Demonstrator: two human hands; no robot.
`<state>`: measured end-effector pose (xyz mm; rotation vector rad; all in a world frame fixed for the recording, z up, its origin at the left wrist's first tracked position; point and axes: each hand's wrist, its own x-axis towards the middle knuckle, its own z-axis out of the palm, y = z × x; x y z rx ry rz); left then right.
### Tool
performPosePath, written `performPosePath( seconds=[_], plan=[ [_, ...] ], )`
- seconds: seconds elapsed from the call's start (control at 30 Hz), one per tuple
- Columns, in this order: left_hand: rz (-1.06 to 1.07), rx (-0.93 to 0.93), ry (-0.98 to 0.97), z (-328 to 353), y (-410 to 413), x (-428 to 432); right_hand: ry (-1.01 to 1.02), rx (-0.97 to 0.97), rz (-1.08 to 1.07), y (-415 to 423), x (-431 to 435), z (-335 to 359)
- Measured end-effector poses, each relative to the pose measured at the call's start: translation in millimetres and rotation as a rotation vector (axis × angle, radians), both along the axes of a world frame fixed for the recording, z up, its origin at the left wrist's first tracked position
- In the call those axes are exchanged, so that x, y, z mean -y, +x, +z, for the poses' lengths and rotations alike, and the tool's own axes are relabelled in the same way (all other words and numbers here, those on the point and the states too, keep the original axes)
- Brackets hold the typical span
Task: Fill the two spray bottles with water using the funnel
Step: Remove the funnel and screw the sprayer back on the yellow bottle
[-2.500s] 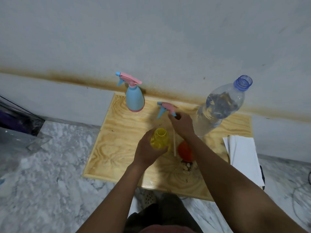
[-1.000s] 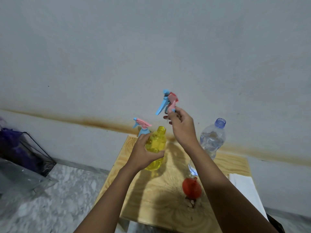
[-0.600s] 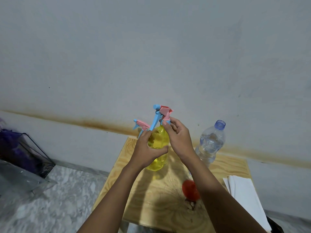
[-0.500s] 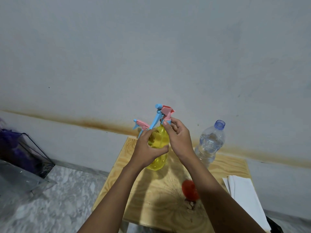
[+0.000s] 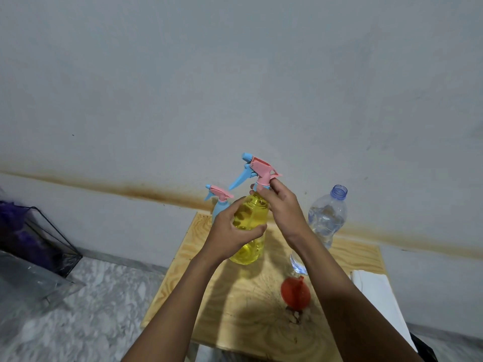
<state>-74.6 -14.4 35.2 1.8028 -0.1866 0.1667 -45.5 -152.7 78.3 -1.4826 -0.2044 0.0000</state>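
Observation:
My left hand (image 5: 230, 231) grips the yellow spray bottle (image 5: 252, 228), held up above the wooden board (image 5: 251, 309). A pink and blue spray head (image 5: 257, 169) sits on the bottle's neck, and my right hand (image 5: 281, 207) pinches its collar. Behind my left hand stands the blue spray bottle (image 5: 218, 202) with its own pink and blue head on, mostly hidden. The red funnel (image 5: 295, 293) lies on the board near my right forearm. A clear water bottle (image 5: 328, 218) with no cap stands at the back right of the board.
The board lies against a grey wall with a brown stain line. White paper sheets (image 5: 376, 296) lie at its right edge. A dark glass box (image 5: 34, 239) with purple contents sits on the marble floor at the left.
My right hand brought the spray head down from above onto the yellow bottle's neck. It has since turned so that the nozzle points further up and left. My left hand kept holding the bottle.

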Motion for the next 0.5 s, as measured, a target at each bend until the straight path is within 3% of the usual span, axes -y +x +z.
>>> performPosePath(
  seconds=[0.5],
  plan=[
    [0.024,0.021,0.015,-1.7,1.5,1.9,-0.119,0.025,-0.149,-0.1,0.8,5.8]
  ],
)
